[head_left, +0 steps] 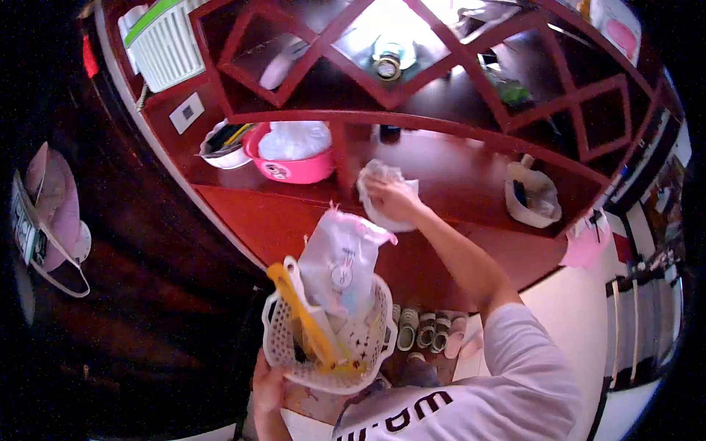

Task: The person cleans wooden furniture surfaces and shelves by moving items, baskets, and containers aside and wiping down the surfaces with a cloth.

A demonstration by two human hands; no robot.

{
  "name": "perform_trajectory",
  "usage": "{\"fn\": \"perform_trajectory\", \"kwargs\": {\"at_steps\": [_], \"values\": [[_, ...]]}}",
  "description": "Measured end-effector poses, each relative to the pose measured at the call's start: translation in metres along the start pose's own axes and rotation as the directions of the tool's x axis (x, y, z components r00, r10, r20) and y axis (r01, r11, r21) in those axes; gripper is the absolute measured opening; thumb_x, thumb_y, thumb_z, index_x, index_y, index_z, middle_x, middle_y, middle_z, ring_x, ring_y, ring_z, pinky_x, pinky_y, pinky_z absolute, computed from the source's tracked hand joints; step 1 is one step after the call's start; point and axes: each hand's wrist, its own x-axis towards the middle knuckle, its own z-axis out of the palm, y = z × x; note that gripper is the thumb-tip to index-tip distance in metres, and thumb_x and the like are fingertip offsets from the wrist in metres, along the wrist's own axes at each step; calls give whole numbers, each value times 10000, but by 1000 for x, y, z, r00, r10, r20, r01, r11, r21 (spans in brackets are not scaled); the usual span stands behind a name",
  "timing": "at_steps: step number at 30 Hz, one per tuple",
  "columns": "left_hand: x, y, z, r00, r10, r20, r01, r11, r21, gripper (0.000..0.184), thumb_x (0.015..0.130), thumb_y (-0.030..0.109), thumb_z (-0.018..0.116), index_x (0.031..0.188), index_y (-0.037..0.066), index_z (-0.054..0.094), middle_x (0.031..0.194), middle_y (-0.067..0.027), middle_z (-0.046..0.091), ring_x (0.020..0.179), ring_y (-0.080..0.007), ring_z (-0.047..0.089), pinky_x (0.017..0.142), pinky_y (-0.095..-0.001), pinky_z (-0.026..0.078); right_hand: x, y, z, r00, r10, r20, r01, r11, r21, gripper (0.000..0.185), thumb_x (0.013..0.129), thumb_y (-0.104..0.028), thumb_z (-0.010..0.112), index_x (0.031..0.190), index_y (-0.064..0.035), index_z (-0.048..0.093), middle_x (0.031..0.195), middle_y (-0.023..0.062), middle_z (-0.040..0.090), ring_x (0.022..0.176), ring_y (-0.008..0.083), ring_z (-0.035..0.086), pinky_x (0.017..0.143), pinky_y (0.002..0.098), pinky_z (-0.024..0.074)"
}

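My right hand (395, 195) is closed on a crumpled white cloth (385, 215), pressed at the front part of the dark red shelf (441, 169). Low in the view, my left hand (269, 382) grips a white perforated plastic basket (337, 381) by its near left side; its fingers are partly hidden. Standing in the basket are a pale plastic bag (340, 257) with a printed figure and a long yellow plastic item (312, 323) whose kind I cannot make out.
On the shelf stand a pink tub (301, 170) with a white bag inside, a white bowl (224, 151) of items, and a cream basket (531, 195). Above is a diamond lattice rack (323, 44) with a jar (387, 65). Several shoes (426, 331) line the floor below.
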Motion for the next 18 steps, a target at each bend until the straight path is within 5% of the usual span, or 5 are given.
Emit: {"fn": "perform_trajectory", "kwargs": {"at_steps": [2, 8, 18], "values": [[19, 19, 27, 997, 19, 77, -25, 997, 71, 636, 732, 23, 479, 1351, 8, 335, 1236, -133, 505, 1056, -228, 560, 796, -301, 515, -42, -7, -30, 981, -111, -160, 146, 963, 226, 332, 791, -202, 587, 1106, -105, 621, 1253, 96, 553, 1173, 285, 499, 1015, 399, 365], [76, 41, 97, 950, 10, 311, -41, 995, 95, 607, 756, 54, 481, 1345, 14, 339, 1238, -127, 503, 1038, -243, 580, 775, -391, 552, -159, 24, -96, 857, 287, -428, -392, 903, -178, 269, 827, -182, 564, 1065, -60, 597, 1129, 124, 602, 1103, 293, 540, 960, 408, 400], [180, 78, 274, 765, -13, 644, -11, 999, 34, 453, 793, 70, 467, 1223, -17, 353, 1104, -179, 501, 934, -307, 598, 701, -405, 591, -195, 6, -73, 793, 296, -533, -491, 828, -270, 349, 822, -96, 521, 1169, -63, 534, 1188, 137, 556, 1161, 298, 484, 1011, 459, 333]]}}
